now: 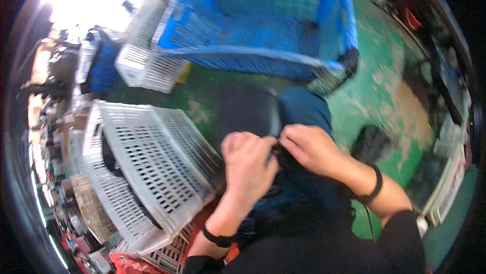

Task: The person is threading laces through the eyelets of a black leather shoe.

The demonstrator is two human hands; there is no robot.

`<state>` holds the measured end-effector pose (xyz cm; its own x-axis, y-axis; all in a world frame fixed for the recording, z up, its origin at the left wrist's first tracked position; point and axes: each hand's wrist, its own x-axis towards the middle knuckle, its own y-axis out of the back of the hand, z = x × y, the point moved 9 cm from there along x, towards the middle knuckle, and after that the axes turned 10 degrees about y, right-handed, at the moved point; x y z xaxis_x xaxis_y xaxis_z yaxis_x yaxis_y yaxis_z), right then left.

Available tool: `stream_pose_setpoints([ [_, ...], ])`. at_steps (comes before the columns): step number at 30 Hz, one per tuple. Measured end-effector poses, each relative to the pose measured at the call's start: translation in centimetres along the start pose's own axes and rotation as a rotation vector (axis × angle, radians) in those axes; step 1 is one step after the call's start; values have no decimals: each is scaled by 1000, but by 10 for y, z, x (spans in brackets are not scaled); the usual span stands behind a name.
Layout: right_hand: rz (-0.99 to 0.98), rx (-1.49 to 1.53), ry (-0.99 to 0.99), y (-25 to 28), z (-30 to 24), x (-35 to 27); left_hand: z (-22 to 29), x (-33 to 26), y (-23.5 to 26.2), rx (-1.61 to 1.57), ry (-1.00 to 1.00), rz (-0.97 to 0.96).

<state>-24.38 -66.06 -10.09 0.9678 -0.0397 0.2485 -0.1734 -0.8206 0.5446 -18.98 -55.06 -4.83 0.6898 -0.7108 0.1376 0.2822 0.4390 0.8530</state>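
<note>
A smooth black piece with a rounded corner (pixel 248 109), its kind unclear, lies over my lap. My left hand (pixel 247 160) is closed along its near edge, thumb towards the right. My right hand (pixel 311 147) pinches at the near right corner of the same piece, close beside the left thumb. The two hands almost touch. Whatever small part sits between the fingertips is hidden and blurred. Dark trousers show beneath the piece, and both wrists wear black bands.
Beyond my knees a large blue plastic crate (pixel 253 56) stands on the worn green floor (pixel 379 107). To my left is a tilted white slatted crate (pixel 157 157) with dark items inside. Another white crate (pixel 147 64) is farther back. A dark bundle (pixel 372 142) lies right.
</note>
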Motion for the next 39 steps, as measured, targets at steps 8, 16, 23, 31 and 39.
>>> stream_pose_setpoints([
  [8, -133, -195, 3, 21, -46, 20, -8, -17, 7, -113, 38, 61],
  [16, -134, 11, 302, 0, -72, 48, -36, -35, 28, -433, 69, 269],
  [23, -221, 219, 268, -19, -55, 60, -71, -38, 42, -547, 327, 265],
  [31, -263, 72, 134, -32, -50, 55, -109, -63, -5, -1264, 681, -13],
  [39, -262, -133, 132, -39, -60, 55, -106, -62, 2, -1136, 631, -16],
])
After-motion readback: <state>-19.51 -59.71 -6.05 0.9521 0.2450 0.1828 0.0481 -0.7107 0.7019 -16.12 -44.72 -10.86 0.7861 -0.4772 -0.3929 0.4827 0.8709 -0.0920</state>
